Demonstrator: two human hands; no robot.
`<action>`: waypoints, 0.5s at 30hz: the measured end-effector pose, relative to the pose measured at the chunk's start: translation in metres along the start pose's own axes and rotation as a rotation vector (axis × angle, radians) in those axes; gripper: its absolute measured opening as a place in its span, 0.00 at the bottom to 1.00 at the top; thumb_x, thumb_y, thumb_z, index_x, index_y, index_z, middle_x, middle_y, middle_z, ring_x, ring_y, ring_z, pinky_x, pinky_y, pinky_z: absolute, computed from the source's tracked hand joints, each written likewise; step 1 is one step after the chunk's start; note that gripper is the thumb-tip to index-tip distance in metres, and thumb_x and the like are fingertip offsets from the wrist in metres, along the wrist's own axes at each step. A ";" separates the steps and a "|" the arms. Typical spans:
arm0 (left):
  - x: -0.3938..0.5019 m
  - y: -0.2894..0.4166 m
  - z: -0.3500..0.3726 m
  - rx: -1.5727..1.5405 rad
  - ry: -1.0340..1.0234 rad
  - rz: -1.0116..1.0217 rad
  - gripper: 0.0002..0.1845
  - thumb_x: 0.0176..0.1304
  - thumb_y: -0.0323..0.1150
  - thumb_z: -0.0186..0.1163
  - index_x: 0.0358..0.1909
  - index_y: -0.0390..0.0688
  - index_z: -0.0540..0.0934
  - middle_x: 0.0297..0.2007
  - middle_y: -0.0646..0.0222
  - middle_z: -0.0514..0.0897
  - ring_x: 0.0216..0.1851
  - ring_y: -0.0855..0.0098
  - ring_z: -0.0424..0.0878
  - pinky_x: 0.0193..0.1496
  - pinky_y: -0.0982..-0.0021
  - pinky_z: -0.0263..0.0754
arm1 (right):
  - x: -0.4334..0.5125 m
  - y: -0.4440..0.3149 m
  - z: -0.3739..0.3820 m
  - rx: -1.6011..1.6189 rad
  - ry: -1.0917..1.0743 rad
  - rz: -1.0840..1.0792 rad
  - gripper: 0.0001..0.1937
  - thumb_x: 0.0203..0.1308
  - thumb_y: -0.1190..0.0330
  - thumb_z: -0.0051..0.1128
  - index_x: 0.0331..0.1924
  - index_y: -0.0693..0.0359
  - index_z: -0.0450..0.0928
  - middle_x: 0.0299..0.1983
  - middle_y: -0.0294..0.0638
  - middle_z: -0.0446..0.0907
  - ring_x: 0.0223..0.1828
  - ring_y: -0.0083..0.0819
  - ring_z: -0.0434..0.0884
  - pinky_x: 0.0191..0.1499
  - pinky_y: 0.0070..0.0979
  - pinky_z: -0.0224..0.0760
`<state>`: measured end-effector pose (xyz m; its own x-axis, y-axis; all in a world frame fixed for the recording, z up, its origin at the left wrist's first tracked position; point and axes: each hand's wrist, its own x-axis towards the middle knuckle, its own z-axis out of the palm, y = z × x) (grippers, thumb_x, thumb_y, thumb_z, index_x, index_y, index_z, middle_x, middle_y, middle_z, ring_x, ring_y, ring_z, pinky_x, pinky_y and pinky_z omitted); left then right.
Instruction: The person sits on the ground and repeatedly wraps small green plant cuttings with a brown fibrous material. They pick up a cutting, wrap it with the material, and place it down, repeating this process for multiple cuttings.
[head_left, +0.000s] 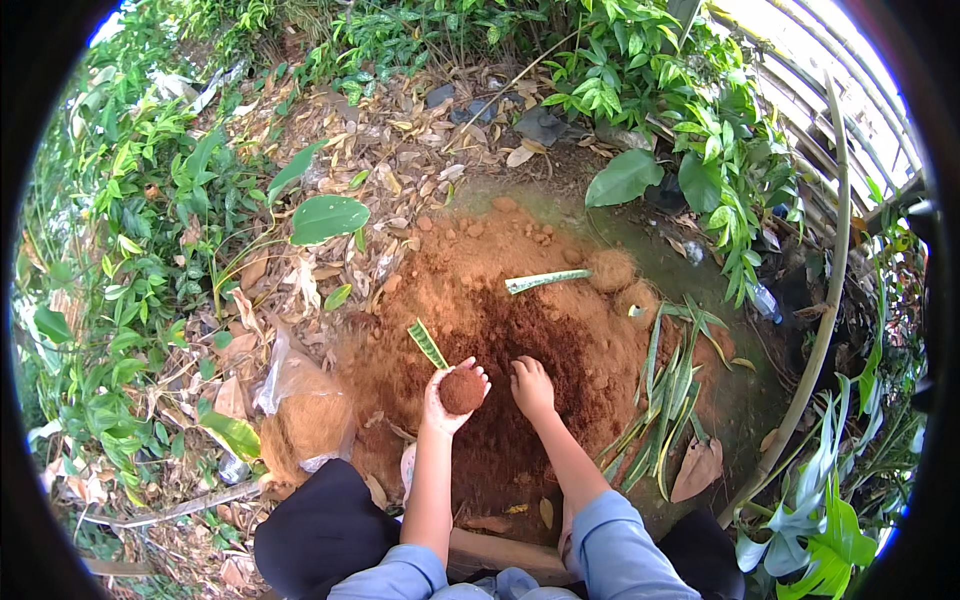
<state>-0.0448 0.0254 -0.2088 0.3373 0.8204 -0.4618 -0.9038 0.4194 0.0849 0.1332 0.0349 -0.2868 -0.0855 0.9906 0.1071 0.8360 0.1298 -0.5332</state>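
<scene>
In my left hand (442, 401) rests a round ball of brown soil or coir (462, 391), cupped by palm and fingers. A short striped snake plant leaf cutting (427, 343) sticks out on the ball's far left side. To its right, my right hand (532, 386) reaches down to the dark, moist soil (517, 337), its fingertips curled at the surface. Whether they pinch any soil is hidden. Beyond both hands, another pale green leaf cutting (547, 280) lies on the lighter reddish soil (465, 262).
Two fibre-wrapped balls (613, 271) sit at the mound's right, near a pile of long snake plant leaves (671, 397). A clear plastic bag of coconut fibre (311, 409) stands at the left. A bent bamboo pole (825, 322) curves along the right. Dry leaves (420, 135) cover the ground behind.
</scene>
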 end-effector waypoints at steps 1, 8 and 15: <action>0.001 0.000 -0.003 0.003 0.002 -0.008 0.21 0.58 0.39 0.47 0.47 0.33 0.73 0.39 0.54 0.79 0.42 0.58 0.77 0.54 0.57 0.69 | 0.006 -0.001 0.008 -0.048 -0.079 0.021 0.18 0.49 0.70 0.56 0.47 0.60 0.71 0.52 0.44 0.69 0.55 0.41 0.67 0.54 0.34 0.65; 0.001 0.000 -0.014 0.035 0.124 0.015 0.22 0.57 0.40 0.50 0.46 0.33 0.74 0.39 0.55 0.79 0.41 0.58 0.78 0.53 0.57 0.71 | 0.006 -0.007 0.040 -0.261 -0.364 0.108 0.23 0.50 0.66 0.57 0.52 0.51 0.66 0.55 0.44 0.62 0.56 0.45 0.64 0.55 0.40 0.64; -0.004 -0.005 0.004 0.012 0.051 -0.018 0.21 0.58 0.41 0.48 0.45 0.34 0.74 0.39 0.56 0.79 0.42 0.59 0.78 0.52 0.57 0.72 | 0.009 0.000 0.015 0.071 -0.317 0.223 0.13 0.48 0.74 0.55 0.42 0.58 0.75 0.41 0.48 0.73 0.45 0.44 0.74 0.47 0.33 0.70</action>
<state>-0.0410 0.0216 -0.2032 0.3390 0.7922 -0.5074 -0.8944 0.4386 0.0871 0.1248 0.0446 -0.2984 -0.0785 0.9579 -0.2761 0.8145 -0.0981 -0.5718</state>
